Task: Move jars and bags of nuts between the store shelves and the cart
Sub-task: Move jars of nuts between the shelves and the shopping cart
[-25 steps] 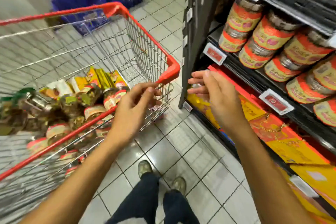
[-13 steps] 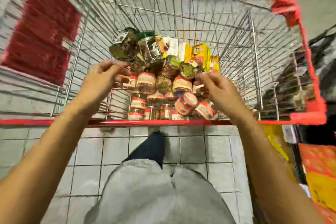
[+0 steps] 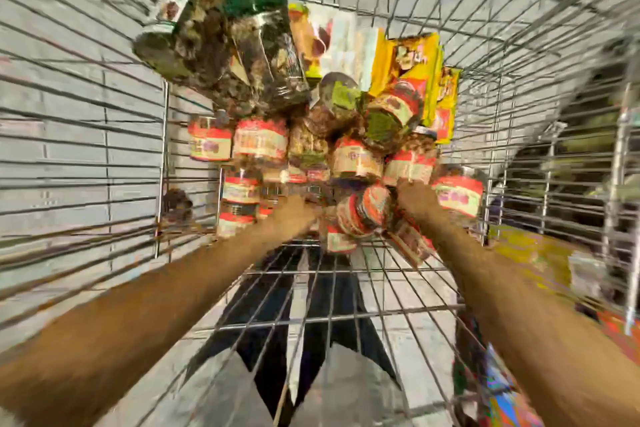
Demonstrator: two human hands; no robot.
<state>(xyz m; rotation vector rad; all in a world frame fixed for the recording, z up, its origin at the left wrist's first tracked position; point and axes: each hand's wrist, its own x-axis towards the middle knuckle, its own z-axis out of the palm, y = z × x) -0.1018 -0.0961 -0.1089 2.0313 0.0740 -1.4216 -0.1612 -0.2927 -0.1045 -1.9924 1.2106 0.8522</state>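
Both hands deep in the wire cart, left hand and right hand buried among the red-labelled jars piled below the yellow bags, way too blurry to tell grip.

Inside the wire cart: roughly ten red-labelled jars, blur preventing an exact count; two dark bags with green tops at the far left of the pile; three yellow bags at the far right; one pale bag between.
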